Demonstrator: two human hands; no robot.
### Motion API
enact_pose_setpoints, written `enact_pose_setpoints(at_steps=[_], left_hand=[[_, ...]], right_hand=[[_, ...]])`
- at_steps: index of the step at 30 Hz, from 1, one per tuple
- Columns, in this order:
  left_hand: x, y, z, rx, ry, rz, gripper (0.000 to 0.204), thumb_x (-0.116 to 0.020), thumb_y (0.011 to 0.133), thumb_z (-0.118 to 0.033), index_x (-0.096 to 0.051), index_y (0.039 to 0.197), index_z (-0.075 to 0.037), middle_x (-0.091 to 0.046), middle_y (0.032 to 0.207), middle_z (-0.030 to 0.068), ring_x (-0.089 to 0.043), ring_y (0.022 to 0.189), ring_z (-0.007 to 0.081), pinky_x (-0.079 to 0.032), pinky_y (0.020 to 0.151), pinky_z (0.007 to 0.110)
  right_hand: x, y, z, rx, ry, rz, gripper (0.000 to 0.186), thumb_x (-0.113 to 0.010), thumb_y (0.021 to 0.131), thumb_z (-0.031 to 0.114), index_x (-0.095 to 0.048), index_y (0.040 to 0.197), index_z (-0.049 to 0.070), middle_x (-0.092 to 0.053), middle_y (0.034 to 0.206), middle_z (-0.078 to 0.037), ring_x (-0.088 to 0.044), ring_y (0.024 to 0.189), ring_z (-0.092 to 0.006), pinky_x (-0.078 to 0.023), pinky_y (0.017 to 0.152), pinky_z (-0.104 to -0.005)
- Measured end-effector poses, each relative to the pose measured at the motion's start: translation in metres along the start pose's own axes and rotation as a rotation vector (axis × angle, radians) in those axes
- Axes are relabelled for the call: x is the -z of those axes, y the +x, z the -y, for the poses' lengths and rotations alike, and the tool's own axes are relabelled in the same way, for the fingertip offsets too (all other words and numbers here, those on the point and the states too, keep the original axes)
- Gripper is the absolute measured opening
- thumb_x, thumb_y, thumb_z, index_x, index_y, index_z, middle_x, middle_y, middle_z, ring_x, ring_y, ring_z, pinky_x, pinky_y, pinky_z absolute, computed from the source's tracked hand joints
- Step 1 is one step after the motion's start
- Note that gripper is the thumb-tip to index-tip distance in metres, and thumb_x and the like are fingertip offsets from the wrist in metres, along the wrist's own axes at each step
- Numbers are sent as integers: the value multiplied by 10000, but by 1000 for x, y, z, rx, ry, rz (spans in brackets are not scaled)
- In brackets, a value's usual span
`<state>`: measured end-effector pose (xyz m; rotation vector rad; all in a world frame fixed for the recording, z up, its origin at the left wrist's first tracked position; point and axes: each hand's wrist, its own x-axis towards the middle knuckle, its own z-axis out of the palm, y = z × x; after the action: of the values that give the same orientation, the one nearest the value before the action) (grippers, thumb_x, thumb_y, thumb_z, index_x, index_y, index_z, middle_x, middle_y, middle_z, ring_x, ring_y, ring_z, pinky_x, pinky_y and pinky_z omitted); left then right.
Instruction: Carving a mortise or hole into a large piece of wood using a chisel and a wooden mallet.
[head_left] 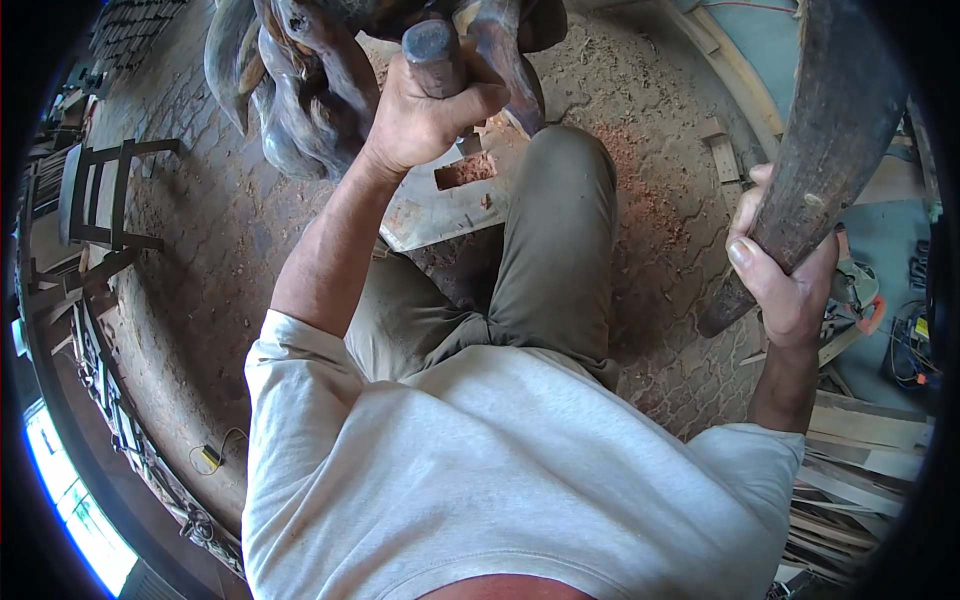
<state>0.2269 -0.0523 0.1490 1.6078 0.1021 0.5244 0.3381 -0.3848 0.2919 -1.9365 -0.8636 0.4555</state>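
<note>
My left hand (425,125) is closed round an upright cylindrical tool handle (432,62) with a dark, worn top. Below it lies a pale board (425,220) with a rectangular recess (455,175) holding reddish shavings; the tool's lower end is mostly hidden by my hand. My right hand (785,275) grips a long, dark wooden bat-like piece (830,100), raised at the right and slanting toward the upper right. Close beyond my left hand stands a gnarled, polished root-like wood piece (310,85). My knees flank the board's near part.
A dark wooden stool frame (100,200) stands at the left on the paved floor (200,250). Timber strips (840,440) are stacked at the lower right. A power tool (855,290) and cords lie at the right. Reddish shavings (640,190) are scattered beside my right knee.
</note>
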Motion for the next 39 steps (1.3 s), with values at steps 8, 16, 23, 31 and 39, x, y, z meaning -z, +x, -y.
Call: enact_pose_setpoints(at_steps=[8, 16, 23, 31, 39], left_hand=[[-1, 7, 1, -32, 34, 34, 116, -780, 825, -96, -756, 902, -13, -710, 745, 34, -679, 677, 103, -555, 632, 278], [5, 12, 7, -21, 12, 51, 103, -777, 828, -85, -752, 903, -18, -724, 776, 35, -678, 686, 104, -553, 642, 281], [-20, 32, 1, -28, 21, 223, 92, -772, 821, -81, -691, 826, -40, -686, 742, 1, -627, 685, 73, -518, 643, 276], [-19, 34, 1, 115, 32, 21, 93, -785, 841, -84, -746, 886, -12, -693, 743, 12, -635, 649, 90, -501, 605, 263], [-27, 30, 6, -36, 10, 92, 69, -761, 834, -61, -722, 875, -22, -692, 770, 7, -640, 661, 86, -525, 617, 275]], right_hand=[[1, 3, 0, -37, -29, 13, 605, -675, 787, 47, -501, 1356, -67, -616, 855, -53, -550, 764, -106, -456, 724, -272], [-1, 3, 9, -2, -39, -75, 564, -638, 803, 83, -488, 1325, -72, -605, 833, -49, -534, 718, -104, -450, 719, -275], [1, 8, 5, 86, -76, -47, 566, -637, 809, 76, -482, 1334, -69, -598, 808, -45, -514, 703, -90, -430, 698, -255], [3, 23, 13, 132, -101, -27, 555, -609, 854, 103, -460, 1362, -64, -594, 847, -57, -522, 717, -116, -434, 678, -266], [312, -9, -108, 414, -421, -27, 345, -662, 961, 176, -599, 1224, -38, -668, 1022, -122, -640, 898, -176, -518, 794, -322]])
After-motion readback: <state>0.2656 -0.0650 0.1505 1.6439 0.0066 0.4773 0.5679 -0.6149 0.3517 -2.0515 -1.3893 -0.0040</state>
